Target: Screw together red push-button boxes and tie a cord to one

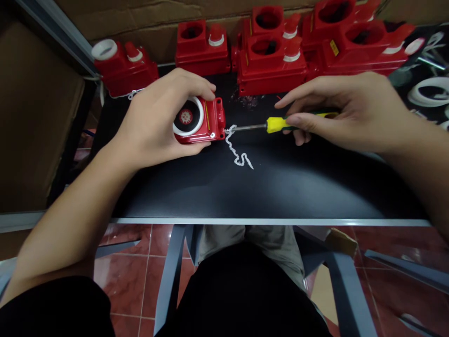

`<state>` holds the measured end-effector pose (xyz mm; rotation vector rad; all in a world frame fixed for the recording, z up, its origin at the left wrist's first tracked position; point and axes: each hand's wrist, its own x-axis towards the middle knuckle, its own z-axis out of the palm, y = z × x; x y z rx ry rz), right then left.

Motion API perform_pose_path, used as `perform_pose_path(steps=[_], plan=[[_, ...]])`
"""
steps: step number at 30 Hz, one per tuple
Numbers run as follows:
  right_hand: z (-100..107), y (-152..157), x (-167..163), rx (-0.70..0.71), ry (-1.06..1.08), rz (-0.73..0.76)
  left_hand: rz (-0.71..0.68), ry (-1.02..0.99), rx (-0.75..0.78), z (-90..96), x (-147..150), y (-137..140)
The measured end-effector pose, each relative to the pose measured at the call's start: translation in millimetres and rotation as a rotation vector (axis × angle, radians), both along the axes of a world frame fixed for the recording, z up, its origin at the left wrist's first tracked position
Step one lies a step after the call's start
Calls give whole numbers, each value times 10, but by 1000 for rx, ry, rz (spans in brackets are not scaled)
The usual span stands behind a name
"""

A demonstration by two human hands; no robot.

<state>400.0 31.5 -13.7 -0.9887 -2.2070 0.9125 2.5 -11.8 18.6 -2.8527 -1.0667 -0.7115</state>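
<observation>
Gripping with the left hand (157, 114) a glossy red plastic housing (212, 118), clasped between thumb and fingers over the front part of the black, smooth surface (210, 189). Fitted on that housing with a thick white ring (201, 117) around a black disc (178, 125) bearing a red gear-like emblem (185, 117). Holding in the right hand (354, 110), loosely between the thumb and curled fingers, a screwdriver with a yellow-and-dark handle (276, 125) and slim metal shaft, pointed leftward at the housing's right-hand end. Cannot tell at the tip whether touching. Trailing from just beside that tip, across the surface, in a wavy white chain-like strand (232, 149). Lined up along the back in several more red plastic housings (270, 77) with round openings and short red spouts collared in white. Scattered at far right among pale round rings (413, 96). Backed by brown cardboard (140, 18).
</observation>
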Motion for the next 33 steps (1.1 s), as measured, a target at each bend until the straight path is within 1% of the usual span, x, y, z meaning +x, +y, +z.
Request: perform_pose_path(steps=[5,7,10,17,21,23,28,33], plan=[[-24,44,-48,-33,-60,3,8,-3,-16,5,1,1],[-15,70,-45,9,-51,15,24,-4,-20,8,3,0],[20,82,-34,121,-40,-5,18,-12,-25,6,-4,12],[104,34,-42,200,-55,-5,14,-40,-65,-7,-21,56],[111,41,-31,232,-64,-20,32,-48,-92,-9,-19,58],[94,46,-19,227,-56,-22,26,-52,-96,-14,-21,63],[46,44,9,157,9,-21,-3,-54,-29,-16,-9,55],[46,46,23,98,-19,0,6,-25,-17,0,2,25]])
